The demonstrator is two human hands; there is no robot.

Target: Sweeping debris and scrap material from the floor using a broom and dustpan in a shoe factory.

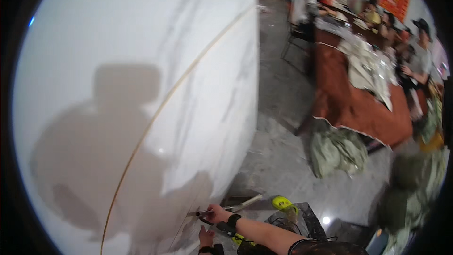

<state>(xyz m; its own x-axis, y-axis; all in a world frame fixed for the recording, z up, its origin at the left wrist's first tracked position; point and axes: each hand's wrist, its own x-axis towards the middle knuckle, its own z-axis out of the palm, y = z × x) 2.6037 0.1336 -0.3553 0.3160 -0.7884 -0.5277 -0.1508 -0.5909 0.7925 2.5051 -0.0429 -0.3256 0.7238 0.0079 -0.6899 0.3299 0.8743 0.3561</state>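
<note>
My right hand (pixel 218 213) reaches in at the lower middle, fingers closed round a thin dark bar with a curved black part (pixel 204 219). What kind of thing it is, I cannot make out. A pale rod (pixel 246 203) slants up to the right just beyond this hand. Below, my left hand (pixel 206 236) is raised close to the curved part; its fingers are too small and blurred to tell their grip. Both wrists wear black bands. Close by on the left stands a white, grey-veined panel (pixel 203 89) with a gold curved line, my shadow falling across it.
Lime-green clogs (pixel 284 204) show beside black plastic (pixel 309 219) on the grey floor. Right of them lie green sacks (pixel 337 151). A long table with a red-brown cloth (pixel 358 113) carries pale fabric, and several people sit or stand around it.
</note>
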